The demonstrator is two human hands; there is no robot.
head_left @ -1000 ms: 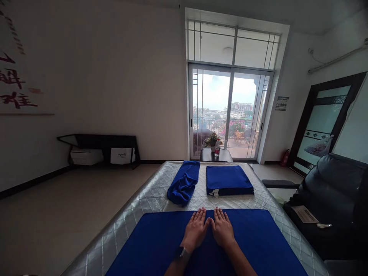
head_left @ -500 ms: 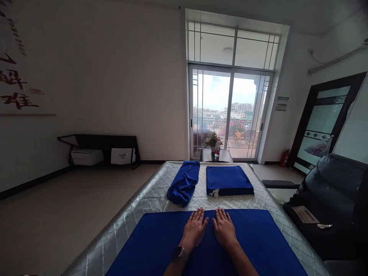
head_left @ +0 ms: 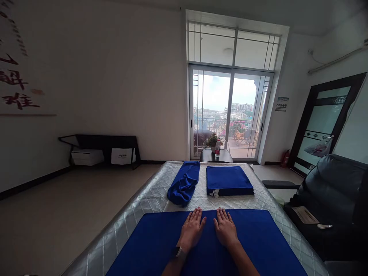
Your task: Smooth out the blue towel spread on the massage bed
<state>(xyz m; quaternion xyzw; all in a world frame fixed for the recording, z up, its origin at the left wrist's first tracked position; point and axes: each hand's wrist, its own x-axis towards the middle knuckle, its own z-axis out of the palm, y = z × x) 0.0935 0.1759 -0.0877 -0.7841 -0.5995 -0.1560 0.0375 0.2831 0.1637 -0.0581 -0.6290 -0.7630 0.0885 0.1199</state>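
Note:
A blue cloth [head_left: 255,237] lies spread flat over the near part of a table with a silvery quilted cover [head_left: 135,207]. Both palms rest flat on it near its far edge. My left hand [head_left: 192,229], with a watch [head_left: 177,251] on the wrist, has its fingers stretched forward and thumb out. Beside it, a small gap away, my right hand [head_left: 225,229] lies in the same flat pose. Beyond the hands are a rumpled blue cloth [head_left: 184,184] on the left and a neat stack of folded blue cloths [head_left: 229,180] with white tags on the right.
A black armchair [head_left: 333,191] stands close on the right, with a card [head_left: 305,214] on its seat. Past the table's far end, a small table [head_left: 205,156] holds a plant [head_left: 213,141] and a bottle [head_left: 217,148]. A low black bench [head_left: 106,142] is against the left wall.
The hands have moved slightly apart, the left one a little to the left and the right one a little to the right. The cloths look unchanged.

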